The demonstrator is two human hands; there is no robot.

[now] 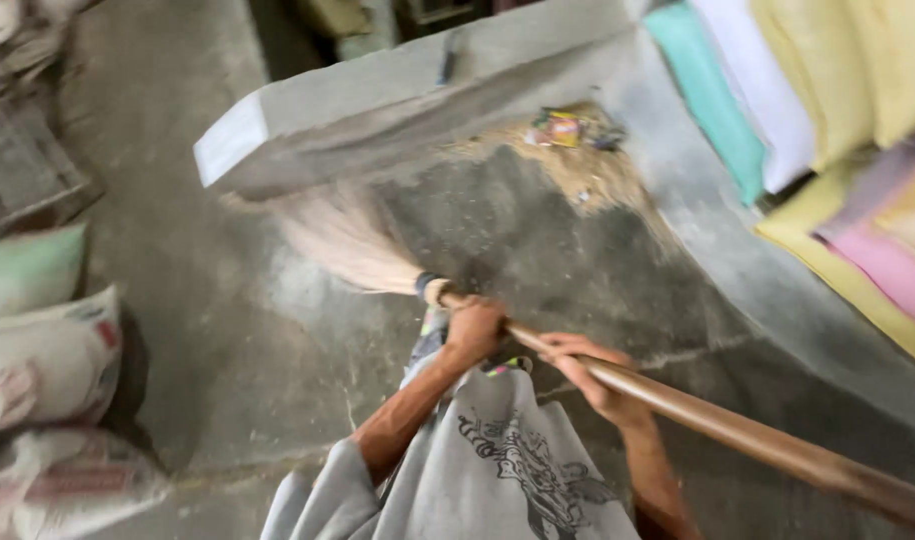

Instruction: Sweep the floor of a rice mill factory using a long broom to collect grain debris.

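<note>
From the head view, my only 1, I see both hands wrapped around a broom (pixel 617 385). My left hand (pixel 474 330) is closed fully round the brown handle close to the binding where the pale bristles (pixel 342 240) begin; my right hand (pixel 592 372) sits just behind it on the shaft, fingers curled over the top, thumb hidden. The handle runs back past my right side toward the lower right corner. The bristle head is blurred and lies low on the grey concrete floor (pixel 237 350), close under a raised concrete ledge (pixel 377 100). A heap of tan dust and scraps with a bright wrapper (pixel 567 140) lies in the corner by the ledge, well apart from the bristles. Stuffed sacks (pixel 42 340) stand at the left, folded coloured cloths (pixel 827 90) at the right.

To sweep well here, I judge the bristles should stay flat against the floor, with short strokes kept low so the fine dust does not scatter.
</note>
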